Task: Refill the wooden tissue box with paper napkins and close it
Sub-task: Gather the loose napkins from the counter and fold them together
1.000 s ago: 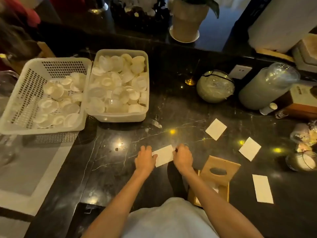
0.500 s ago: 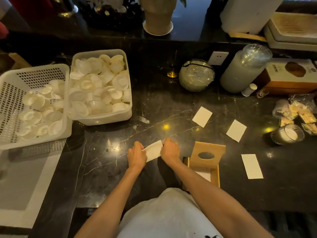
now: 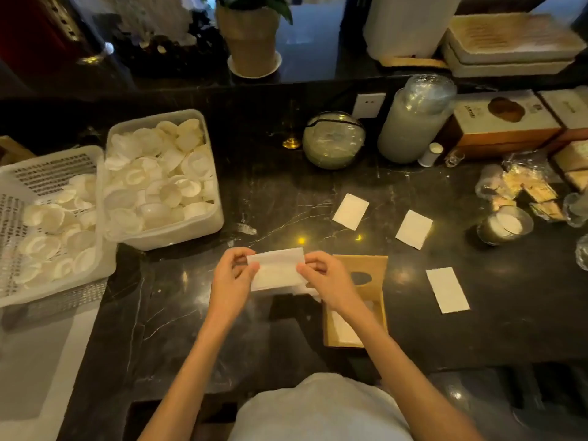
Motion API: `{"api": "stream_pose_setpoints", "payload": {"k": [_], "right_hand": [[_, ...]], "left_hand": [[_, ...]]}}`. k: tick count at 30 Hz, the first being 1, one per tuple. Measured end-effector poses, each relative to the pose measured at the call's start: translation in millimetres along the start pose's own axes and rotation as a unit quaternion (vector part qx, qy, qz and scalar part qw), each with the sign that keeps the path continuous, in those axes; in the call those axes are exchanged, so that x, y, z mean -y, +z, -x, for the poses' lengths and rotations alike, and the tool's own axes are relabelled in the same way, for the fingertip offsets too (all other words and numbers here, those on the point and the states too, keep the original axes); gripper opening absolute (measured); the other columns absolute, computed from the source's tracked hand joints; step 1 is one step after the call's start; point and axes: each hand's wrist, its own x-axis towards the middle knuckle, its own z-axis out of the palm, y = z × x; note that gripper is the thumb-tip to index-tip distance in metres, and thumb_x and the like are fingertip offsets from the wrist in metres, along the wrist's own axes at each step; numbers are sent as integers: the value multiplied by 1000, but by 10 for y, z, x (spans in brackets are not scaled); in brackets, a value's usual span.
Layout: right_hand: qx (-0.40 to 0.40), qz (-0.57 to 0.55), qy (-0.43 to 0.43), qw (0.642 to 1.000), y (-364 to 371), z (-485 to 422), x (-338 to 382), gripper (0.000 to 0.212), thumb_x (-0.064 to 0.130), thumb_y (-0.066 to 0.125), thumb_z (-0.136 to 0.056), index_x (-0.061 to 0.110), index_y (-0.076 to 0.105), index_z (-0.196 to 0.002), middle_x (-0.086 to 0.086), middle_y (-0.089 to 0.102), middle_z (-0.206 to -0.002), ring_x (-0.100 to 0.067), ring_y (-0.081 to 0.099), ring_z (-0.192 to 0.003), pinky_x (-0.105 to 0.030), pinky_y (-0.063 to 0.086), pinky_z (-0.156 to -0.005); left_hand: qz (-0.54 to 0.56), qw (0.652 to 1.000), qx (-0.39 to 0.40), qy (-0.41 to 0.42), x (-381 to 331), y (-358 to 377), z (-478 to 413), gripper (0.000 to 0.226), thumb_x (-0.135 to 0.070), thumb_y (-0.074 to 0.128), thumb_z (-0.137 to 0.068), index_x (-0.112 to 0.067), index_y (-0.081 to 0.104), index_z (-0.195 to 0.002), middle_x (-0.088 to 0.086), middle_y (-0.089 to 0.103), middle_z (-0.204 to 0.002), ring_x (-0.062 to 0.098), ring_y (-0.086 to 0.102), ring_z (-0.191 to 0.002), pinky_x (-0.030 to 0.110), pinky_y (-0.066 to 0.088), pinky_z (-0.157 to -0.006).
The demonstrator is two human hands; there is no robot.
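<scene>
I see my left hand (image 3: 234, 275) and right hand (image 3: 321, 275) each with a grip pinched on one end of a napkin (image 3: 277, 268), held above the desk (image 3: 191, 313). The wooden box (image 3: 372, 300) sits open just under my right wrist, lid (image 3: 369, 268) tilted up.

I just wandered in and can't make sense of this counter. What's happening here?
A person is holding a folded paper napkin by its ends, left hand on one side and right hand on the other, just above a dark stone counter. A wooden tissue box sits open beside the right hand, with some white paper inside. Three more napkins lie loose on the counter, so the refill looks unfinished.
</scene>
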Motion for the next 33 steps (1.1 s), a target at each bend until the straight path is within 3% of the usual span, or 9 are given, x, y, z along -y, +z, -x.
{"api": "stream_pose_setpoints", "payload": {"k": [2,4,8,14,20,24,28,30,33], "right_hand": [[-34,-31,2,999,-387,323,131,14,26,64,-93,23,67,-107,8,71,-100,-4,67,-94,-18,56,-75],[-82,-67,-7,994,-814,609,177,16,23,65,-92,23,68,-108,8,73,-102,-2,68,-94,-21,57,-78],[-152,-102,31,983,-1612,971,-28,17,13,60,-95,19,67,-109,0,73,-104,-11,70,-96,-26,59,-75],[-150,-10,78,986,-2616,698,-751,18,11,57,-97,26,67,-101,-7,69,-103,-18,68,-93,-24,57,-68],[12,207,45,977,-3230,-146,-1276,21,19,57,-97,19,68,-114,5,67,-109,-13,63,-102,-28,52,-83],[127,300,-4,946,-3312,-469,-1352,27,18,58,-95,14,67,-121,-1,67,-116,-15,60,-107,-27,48,-87],[154,365,-46,917,-3276,-588,-1524,27,15,61,-93,15,68,-119,-3,67,-119,-19,60,-109,-29,45,-87],[157,390,-63,905,-3237,-594,-1616,27,16,61,-93,15,66,-119,-5,66,-120,-21,60,-108,-28,44,-86],[146,421,-77,892,-3232,-600,-1701,26,17,60,-94,14,65,-119,-6,64,-119,-23,61,-107,-26,40,-81]], "left_hand": [[27,999,28,9,-311,255,158,23,-7,63,-93,-17,58,-114,-6,61,-105,10,64,-97,19,57,-69],[54,996,56,33,-582,584,328,28,-7,63,-92,-20,56,-116,-4,60,-102,7,64,-89,20,57,-71],[33,989,134,61,-849,1424,624,27,-10,62,-94,-28,54,-112,-12,58,-104,3,61,-92,21,57,-73],[-28,979,198,-40,-564,2838,781,21,-8,56,-92,-21,51,-107,-5,57,-97,12,59,-91,24,51,-71],[-6,977,114,-180,-243,3850,790,15,-15,62,-90,-20,53,-101,0,62,-104,16,64,-98,40,61,-82],[-10,973,-1,-229,-151,4285,872,14,-12,59,-91,-14,53,-103,7,62,-111,22,61,-105,35,56,-85],[-31,968,-60,-243,-169,4491,991,11,-11,57,-93,-15,50,-100,8,60,-113,12,53,-98,13,40,-66],[-36,966,-77,-244,-127,4560,1007,11,-11,57,-95,-13,53,-105,8,59,-117,12,53,-99,15,45,-72],[-52,963,-89,-247,-85,4648,1003,20,-13,56,-97,-11,53,-116,7,53,-125,20,56,-112,29,53,-93]]}}
